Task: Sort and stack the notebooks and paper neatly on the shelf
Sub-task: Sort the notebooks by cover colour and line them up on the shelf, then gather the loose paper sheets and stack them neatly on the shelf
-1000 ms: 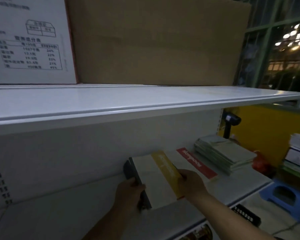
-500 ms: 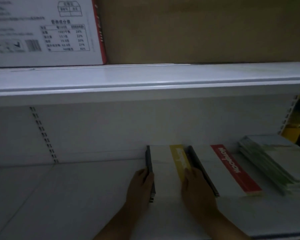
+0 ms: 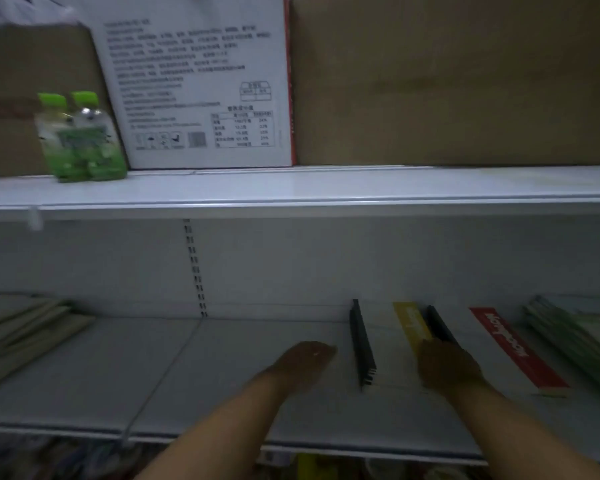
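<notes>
The yellow-banded notebook (image 3: 388, 344) lies flat on the lower shelf (image 3: 222, 375), right of centre. It has a pale cover with a yellow strip down its right side and a black comb binding (image 3: 361, 344) along its left edge. Edge to edge on its right lies a red-banded notebook (image 3: 499, 351) of the same shape, with white lettering on the strip.

The right hand (image 3: 447, 370) rests on the yellow one's near right corner; blur hides whether its grip is closed on the edge or lies flat. The left hand (image 3: 305, 362) is palm down over bare shelf, left of the binding and apart from it — grip slack, fingers stretched out, holding nothing.

Farther right sits a stack of green-edged notebooks (image 3: 575, 344); far left, a slumped pile of pale paper (image 3: 25, 336). On the smooth white upper shelf (image 3: 361, 188) stand green-capped bottles (image 3: 80, 140), a white printed carton (image 3: 201, 84) and a plain brown cardboard box (image 3: 454, 81).
</notes>
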Demonstrator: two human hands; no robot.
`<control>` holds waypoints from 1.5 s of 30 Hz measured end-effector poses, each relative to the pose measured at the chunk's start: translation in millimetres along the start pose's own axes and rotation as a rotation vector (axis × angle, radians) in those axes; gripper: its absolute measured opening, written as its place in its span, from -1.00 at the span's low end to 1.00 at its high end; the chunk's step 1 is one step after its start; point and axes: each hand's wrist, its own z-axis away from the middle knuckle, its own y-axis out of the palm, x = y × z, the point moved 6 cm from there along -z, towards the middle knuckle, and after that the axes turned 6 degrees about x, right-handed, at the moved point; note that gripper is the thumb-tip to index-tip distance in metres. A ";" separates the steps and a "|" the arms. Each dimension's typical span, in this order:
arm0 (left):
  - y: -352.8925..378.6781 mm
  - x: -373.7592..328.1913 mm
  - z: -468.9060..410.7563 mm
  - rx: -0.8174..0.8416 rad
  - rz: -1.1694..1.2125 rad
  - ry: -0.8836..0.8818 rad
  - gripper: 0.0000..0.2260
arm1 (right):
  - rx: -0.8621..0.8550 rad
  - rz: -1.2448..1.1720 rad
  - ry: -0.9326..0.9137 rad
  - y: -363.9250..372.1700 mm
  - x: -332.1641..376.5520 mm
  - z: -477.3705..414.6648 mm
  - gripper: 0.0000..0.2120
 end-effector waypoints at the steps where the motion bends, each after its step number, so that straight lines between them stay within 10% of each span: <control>1: -16.3 12.8 16.5 -0.014 -0.193 -0.028 -0.55 | -0.006 0.035 0.011 -8.2 11.2 5.7 -0.71; 5: -118.0 66.7 96.6 -0.343 -0.652 -0.125 -0.56 | -0.053 0.074 -0.248 -16.9 129.6 50.8 -0.43; 18: -265.6 266.8 407.4 -0.504 -0.571 -0.480 -0.45 | 0.113 0.221 -1.078 44.1 490.6 277.6 -0.45; 45: -440.7 481.9 373.0 -0.306 -0.224 -0.621 -0.65 | 0.020 -0.163 -0.999 79.4 822.6 104.5 -0.50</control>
